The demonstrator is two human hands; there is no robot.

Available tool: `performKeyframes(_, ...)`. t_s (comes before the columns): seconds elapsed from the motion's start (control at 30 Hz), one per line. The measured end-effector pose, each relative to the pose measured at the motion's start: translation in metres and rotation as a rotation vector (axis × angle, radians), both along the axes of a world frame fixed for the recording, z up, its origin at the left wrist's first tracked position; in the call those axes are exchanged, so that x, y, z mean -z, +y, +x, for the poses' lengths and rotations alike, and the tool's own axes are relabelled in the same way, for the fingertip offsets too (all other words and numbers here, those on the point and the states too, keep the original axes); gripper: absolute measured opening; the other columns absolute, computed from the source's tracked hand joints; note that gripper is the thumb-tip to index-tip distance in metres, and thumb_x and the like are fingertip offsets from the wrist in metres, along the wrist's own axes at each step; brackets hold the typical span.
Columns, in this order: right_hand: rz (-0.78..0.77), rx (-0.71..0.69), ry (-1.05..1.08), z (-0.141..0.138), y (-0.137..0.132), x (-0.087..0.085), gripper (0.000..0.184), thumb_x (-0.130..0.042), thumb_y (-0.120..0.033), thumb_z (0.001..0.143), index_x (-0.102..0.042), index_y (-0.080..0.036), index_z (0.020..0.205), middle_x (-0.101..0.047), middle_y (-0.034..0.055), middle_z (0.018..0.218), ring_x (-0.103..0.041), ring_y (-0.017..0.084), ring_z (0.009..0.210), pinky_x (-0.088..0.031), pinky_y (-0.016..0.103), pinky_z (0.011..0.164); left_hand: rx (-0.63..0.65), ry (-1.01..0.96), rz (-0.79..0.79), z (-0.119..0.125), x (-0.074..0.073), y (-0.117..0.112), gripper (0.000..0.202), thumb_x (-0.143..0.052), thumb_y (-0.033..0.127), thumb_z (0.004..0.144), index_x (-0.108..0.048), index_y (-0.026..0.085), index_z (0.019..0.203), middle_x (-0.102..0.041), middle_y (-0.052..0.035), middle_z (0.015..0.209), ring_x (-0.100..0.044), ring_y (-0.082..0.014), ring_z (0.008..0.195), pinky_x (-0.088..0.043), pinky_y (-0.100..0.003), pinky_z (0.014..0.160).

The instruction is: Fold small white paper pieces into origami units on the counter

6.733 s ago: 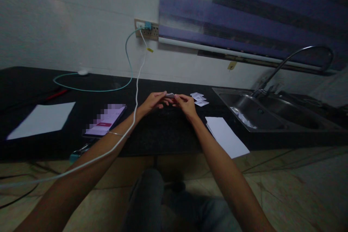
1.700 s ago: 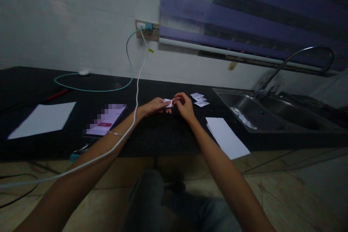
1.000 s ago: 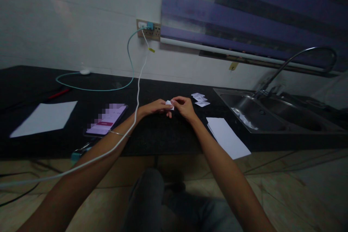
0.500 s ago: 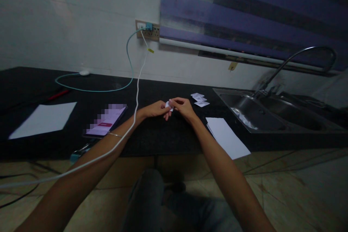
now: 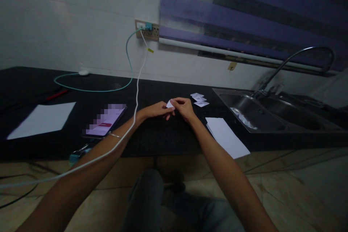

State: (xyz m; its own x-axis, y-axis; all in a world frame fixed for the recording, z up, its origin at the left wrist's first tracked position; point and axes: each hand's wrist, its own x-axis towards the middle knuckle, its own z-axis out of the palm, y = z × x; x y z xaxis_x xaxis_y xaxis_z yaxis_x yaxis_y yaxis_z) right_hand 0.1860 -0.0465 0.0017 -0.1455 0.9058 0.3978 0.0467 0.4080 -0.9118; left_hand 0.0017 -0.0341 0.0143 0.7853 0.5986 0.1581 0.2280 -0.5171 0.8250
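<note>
A small piece of white paper (image 5: 170, 104) is pinched between my two hands above the dark counter. My left hand (image 5: 158, 110) grips its left side, fingers curled under it. From the right, my right hand (image 5: 184, 108) holds its other edge between thumb and fingers. My fingers cover part of the paper, so its folds cannot be made out. Several small folded paper pieces (image 5: 199, 99) lie overlapping just beyond my right hand. Beside my right forearm rests a stack of white paper sheets (image 5: 227, 137).
On the left lie a white sheet (image 5: 43, 120) and a tablet-like device (image 5: 104, 125) with a lit screen. A white cable (image 5: 137, 94) runs from the wall socket (image 5: 152, 32) across my left forearm. A steel sink (image 5: 250, 114) with a tall faucet is at right.
The paper between my fingers has turned and shows a larger white face now. My hands have barely shifted, and the things on the counter stay where they were.
</note>
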Motion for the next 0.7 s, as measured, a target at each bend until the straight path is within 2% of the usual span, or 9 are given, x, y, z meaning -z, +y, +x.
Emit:
performKeyframes(0.17,-0.031,0.032,0.043,-0.004,0.001,0.001,0.033,-0.082,-0.048,0.071,-0.079,-0.016,0.079,-0.073,0.0045,0.074,-0.061,0.016,0.066,-0.046,0.030,0.066,0.020,0.002,0.057,-0.002,0.003,0.000,0.058,-0.043,0.058,0.100,-0.070,0.014,0.075,-0.067,-0.0045,0.058,-0.058,-0.0113,0.052,-0.043,-0.021,0.055)
performKeyframes(0.33,-0.120,-0.034,0.046,-0.006,0.002,0.002,0.035,-0.082,-0.050,0.069,-0.078,-0.017,0.080,-0.070,0.0022,0.073,-0.058,0.014,0.065,-0.044,0.028,0.064,0.106,0.010,0.012,-0.007,0.002,-0.002,0.070,-0.036,0.068,0.098,-0.068,0.013,0.068,-0.066,-0.0068,0.055,-0.056,-0.0107,0.047,-0.044,-0.021,0.054)
performKeyframes(0.43,-0.176,-0.094,0.068,-0.004,0.001,0.002,0.037,-0.082,-0.051,0.069,-0.078,-0.018,0.084,-0.071,0.0019,0.076,-0.058,0.013,0.065,-0.044,0.027,0.063,0.117,-0.024,-0.029,-0.007,0.002,0.000,0.069,-0.040,0.069,0.097,-0.069,0.012,0.071,-0.067,-0.0072,0.056,-0.058,-0.0111,0.050,-0.045,-0.022,0.056)
performKeyframes(0.5,-0.153,-0.083,0.048,-0.002,0.001,0.002,0.037,-0.081,-0.052,0.070,-0.078,-0.018,0.084,-0.071,0.0023,0.076,-0.058,0.014,0.066,-0.044,0.027,0.064,0.111,-0.054,-0.105,-0.005,0.002,0.001,0.065,-0.042,0.066,0.098,-0.071,0.012,0.078,-0.068,-0.0071,0.058,-0.059,-0.0118,0.052,-0.045,-0.023,0.058)
performKeyframes(0.6,-0.087,-0.016,0.021,0.003,0.004,0.003,0.038,-0.081,-0.053,0.069,-0.079,-0.017,0.082,-0.071,0.0030,0.074,-0.058,0.015,0.067,-0.044,0.028,0.064,0.113,-0.060,-0.242,-0.004,0.001,0.003,0.070,-0.030,0.063,0.102,-0.073,0.010,0.086,-0.068,-0.0080,0.059,-0.060,-0.0134,0.053,-0.042,-0.024,0.054)
performKeyframes(0.7,-0.091,0.004,0.035,0.006,0.007,0.005,0.036,-0.082,-0.049,0.069,-0.080,-0.016,0.083,-0.071,0.0036,0.074,-0.057,0.015,0.065,-0.044,0.028,0.063,0.095,-0.021,-0.212,-0.003,0.000,0.003,0.078,-0.021,0.066,0.102,-0.073,0.011,0.080,-0.064,-0.0068,0.055,-0.056,-0.0123,0.048,-0.038,-0.024,0.051)
